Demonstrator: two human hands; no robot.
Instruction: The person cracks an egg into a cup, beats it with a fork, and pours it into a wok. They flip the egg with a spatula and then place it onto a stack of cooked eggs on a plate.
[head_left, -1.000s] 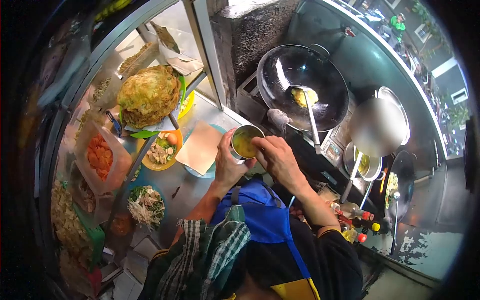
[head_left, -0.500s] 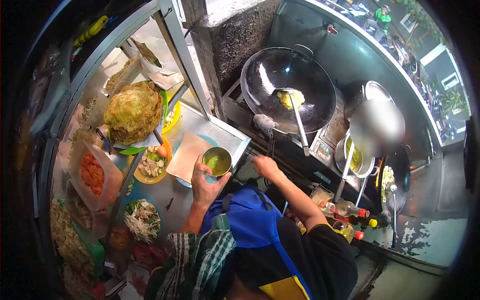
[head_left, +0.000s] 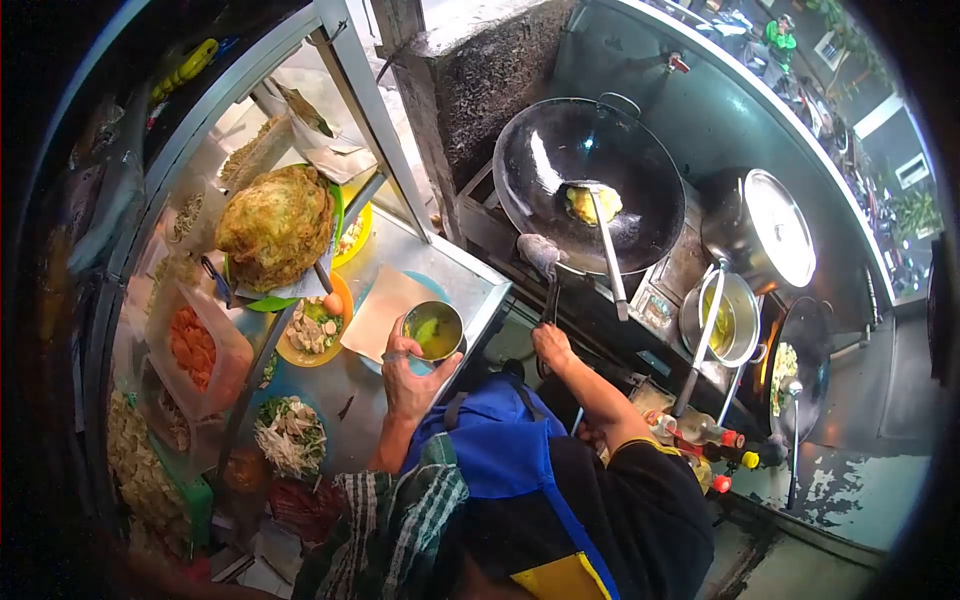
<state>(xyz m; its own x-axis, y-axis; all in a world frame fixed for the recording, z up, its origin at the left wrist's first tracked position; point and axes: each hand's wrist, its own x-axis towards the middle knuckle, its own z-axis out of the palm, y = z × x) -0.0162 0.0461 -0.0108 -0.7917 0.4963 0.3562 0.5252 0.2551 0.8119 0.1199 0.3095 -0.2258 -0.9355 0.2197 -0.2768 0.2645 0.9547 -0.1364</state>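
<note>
While clasped by the left hand's (head_left: 408, 385) fingers, a round silver metal cup (head_left: 457, 320) is part-filled. A slender dark handle (head_left: 552, 300) is gripped by the right hand (head_left: 552, 347).

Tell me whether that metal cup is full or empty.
Partly full: the metal cup in the left hand shows a yellow-green mixture below its rim.

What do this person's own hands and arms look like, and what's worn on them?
Both the left hand and right hand are gloveless. The short black right sleeve has a yellow edge; checked cloth hides any left one.
</note>
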